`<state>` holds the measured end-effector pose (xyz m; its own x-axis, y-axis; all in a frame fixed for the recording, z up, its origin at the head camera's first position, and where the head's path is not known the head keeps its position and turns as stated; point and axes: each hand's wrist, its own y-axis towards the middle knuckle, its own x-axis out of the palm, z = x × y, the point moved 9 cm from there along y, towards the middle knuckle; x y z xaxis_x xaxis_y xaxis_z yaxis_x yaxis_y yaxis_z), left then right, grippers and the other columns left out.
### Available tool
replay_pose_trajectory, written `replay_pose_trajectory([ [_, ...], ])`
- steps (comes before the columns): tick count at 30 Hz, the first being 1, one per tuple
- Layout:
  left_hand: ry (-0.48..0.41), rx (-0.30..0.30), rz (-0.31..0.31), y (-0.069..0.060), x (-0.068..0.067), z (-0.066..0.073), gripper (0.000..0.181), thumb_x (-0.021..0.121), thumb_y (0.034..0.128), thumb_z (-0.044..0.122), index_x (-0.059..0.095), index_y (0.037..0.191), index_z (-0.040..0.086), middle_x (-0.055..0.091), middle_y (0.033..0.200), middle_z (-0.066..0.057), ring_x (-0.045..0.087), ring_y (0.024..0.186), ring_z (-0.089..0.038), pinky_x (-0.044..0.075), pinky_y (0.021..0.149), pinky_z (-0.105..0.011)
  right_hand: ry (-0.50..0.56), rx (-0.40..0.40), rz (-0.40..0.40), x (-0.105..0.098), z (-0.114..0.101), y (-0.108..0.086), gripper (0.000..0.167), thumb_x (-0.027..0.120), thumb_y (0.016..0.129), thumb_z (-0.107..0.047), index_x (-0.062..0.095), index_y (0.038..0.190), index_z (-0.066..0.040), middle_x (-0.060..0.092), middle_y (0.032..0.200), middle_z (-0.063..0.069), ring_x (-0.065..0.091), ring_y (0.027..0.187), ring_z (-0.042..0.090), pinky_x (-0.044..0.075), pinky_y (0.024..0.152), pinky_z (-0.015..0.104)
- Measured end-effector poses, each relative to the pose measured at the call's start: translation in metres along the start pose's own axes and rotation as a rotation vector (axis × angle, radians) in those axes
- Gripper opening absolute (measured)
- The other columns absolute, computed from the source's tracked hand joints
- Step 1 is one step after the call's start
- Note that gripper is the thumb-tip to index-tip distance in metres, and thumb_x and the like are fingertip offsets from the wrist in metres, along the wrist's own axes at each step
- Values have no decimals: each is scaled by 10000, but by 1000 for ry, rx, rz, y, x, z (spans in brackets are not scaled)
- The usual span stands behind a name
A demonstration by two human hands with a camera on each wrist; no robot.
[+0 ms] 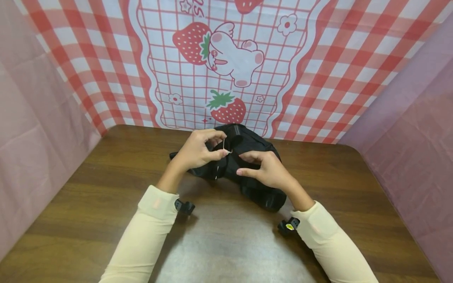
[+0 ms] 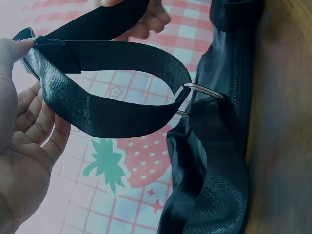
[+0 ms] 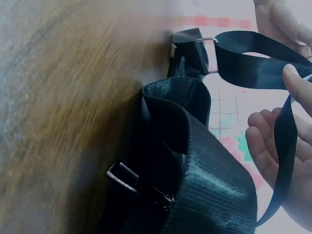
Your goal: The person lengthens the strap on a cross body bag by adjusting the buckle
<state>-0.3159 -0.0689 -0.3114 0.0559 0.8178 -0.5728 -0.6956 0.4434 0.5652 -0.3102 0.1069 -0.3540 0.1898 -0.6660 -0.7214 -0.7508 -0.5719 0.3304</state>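
Note:
A black bag [image 1: 263, 196] lies on the table under both hands in the head view. In the left wrist view, its black webbing strap [image 2: 117, 114] loops through a metal ring [image 2: 207, 91] at the bag's end. My left hand [image 1: 198, 149] pinches the strap at a small metal slider [image 2: 36, 40], thumb on its near side. To its right, my right hand [image 1: 267, 169] holds another stretch of the strap between thumb and fingers; the thumb [image 3: 295, 80] lies over the webbing in the right wrist view. The strap hides part of the right fingers.
The brown wooden table [image 1: 219, 236] carries the bag near its back edge. Behind hangs a red-and-white checked cloth [image 1: 336, 67] with strawberries. Another metal buckle [image 3: 123, 177] lies by the bag in the right wrist view. Pink cloth [image 1: 39, 118] borders the left side.

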Motion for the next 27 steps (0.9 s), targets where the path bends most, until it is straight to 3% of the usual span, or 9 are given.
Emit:
replay_pose_trajectory([
  [6,-6,18,63,-2,-14,-1,362,819,838,181,725,1134,-5,710,966,-83,642,865,-200,541,796,-369,-29,62,-65,6,9,0,467,873,836,-307,743,1206,-53,754,1129,59,706,1076,210,548,956,433],
  [12,-13,21,63,-1,-14,-2,360,822,840,176,722,1134,-6,709,969,-88,641,863,-203,551,795,-413,-49,65,-109,10,13,-2,469,872,835,-317,743,1199,-51,753,1134,63,703,1085,203,541,966,449],
  [18,-22,26,38,0,-2,1,384,820,841,190,718,1158,0,711,1003,-80,641,882,-190,545,809,-367,-11,34,-129,12,9,-1,476,864,847,-304,724,1225,-52,743,1160,42,697,1089,178,546,962,424],
  [27,-24,39,-63,4,28,10,390,798,886,242,701,1202,35,678,988,-40,612,886,-154,532,804,-319,23,29,-138,14,4,-1,405,858,854,-314,731,1153,-71,746,1064,8,706,992,128,578,878,370],
])
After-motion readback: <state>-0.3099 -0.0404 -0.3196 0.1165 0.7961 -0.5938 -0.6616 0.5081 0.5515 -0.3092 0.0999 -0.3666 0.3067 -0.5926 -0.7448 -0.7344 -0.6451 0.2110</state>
